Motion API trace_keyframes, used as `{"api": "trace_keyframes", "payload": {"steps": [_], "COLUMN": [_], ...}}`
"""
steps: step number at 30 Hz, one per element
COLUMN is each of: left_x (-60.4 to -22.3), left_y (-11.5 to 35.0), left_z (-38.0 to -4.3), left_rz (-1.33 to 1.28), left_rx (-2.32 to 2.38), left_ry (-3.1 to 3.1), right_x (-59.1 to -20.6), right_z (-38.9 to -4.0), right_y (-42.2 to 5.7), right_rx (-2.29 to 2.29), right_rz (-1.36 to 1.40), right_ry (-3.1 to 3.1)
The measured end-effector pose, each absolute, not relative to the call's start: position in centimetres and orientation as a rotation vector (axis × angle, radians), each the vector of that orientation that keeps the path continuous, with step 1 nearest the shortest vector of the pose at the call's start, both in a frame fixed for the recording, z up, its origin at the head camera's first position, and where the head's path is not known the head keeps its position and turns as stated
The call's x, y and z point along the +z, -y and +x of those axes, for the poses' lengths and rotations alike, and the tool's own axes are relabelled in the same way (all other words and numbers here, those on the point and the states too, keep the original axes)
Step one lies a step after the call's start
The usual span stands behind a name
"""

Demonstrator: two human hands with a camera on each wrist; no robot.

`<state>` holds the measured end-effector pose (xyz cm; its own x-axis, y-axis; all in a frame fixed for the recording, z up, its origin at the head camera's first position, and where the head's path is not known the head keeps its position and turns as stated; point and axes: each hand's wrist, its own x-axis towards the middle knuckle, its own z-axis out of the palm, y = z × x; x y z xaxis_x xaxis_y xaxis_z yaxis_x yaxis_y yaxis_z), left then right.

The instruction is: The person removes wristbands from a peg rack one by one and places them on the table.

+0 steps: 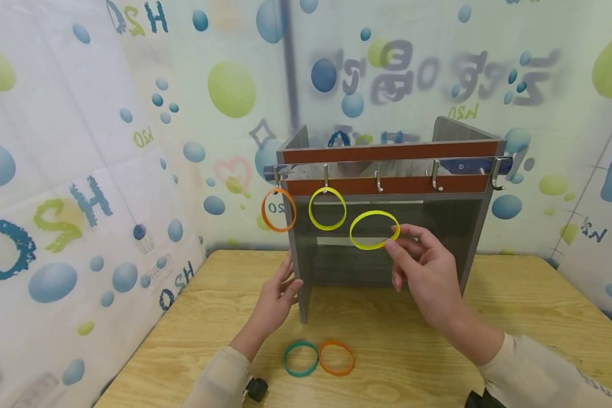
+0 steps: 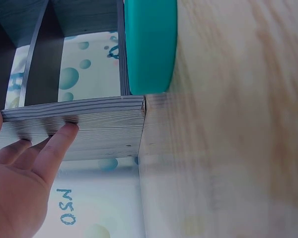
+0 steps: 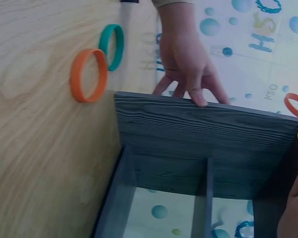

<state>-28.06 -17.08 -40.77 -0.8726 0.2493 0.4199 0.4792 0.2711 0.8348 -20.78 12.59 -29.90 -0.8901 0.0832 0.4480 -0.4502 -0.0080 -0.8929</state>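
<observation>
A wood-grain tabletop (image 1: 148,368) stands against pale sheeting (image 1: 272,79) printed with blue ovals (image 1: 323,75), green ovals (image 1: 232,89), "H2O" lettering (image 1: 90,204), a pink heart outline (image 1: 233,164) and a grey four-pointed star outline (image 1: 262,134). Larger grey lettering (image 1: 391,79) shows blurred at upper right.

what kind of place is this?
Probably a small staged workspace rather than a lived-in room: a printed backdrop runs behind and beside a wood-grain table, on which stands a grey shelf unit with a hook rail.
</observation>
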Motion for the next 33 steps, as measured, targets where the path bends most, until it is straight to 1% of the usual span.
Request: {"api": "trace_keyframes", "payload": {"steps": [10, 33], "left_x": [-40.7, -40.5], "left_y": [17.1, 17.0], "left_z": [-28.0, -27.9], "left_rz": [-0.679, -0.684], "left_rx": [-1.647, -1.630], "left_ry": [2.335, 2.342], "right_x": [-32.1, -35.4], "right_z": [-20.7, -20.7], "right_y": [-13.0, -13.5], "right_rx": [1.890, 2.010], "right_rz": [0.312, 0.058], "right_ry": [2.132, 2.379]}}
